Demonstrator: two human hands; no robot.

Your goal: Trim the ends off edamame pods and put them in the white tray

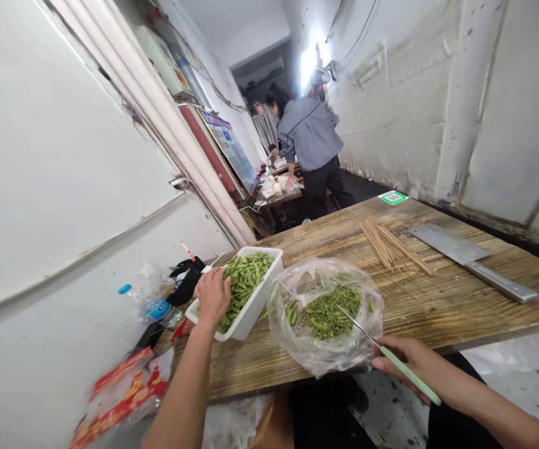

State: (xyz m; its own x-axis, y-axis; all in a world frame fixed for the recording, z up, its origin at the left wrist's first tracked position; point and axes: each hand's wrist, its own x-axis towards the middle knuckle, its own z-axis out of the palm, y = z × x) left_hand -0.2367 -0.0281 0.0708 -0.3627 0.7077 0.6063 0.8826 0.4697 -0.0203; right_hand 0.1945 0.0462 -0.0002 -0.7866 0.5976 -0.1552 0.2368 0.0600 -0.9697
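Observation:
My left hand is over the near left side of a white plastic bin, its fingers apart and reaching down to the green soybean pods inside; the fingertips are partly hidden. My right hand is closed around the pale green handle of a small knife. The knife's thin blade points left and away, over a bowl-like container lined with a clear plastic bag. Small green trimmings and a few pods lie in that bag, right beside the bin.
Thin wooden skewers and a cleaver lie on the wooden table. A green-framed code card is at its far corner. A water bottle and a red bag are at left. A person stands beyond.

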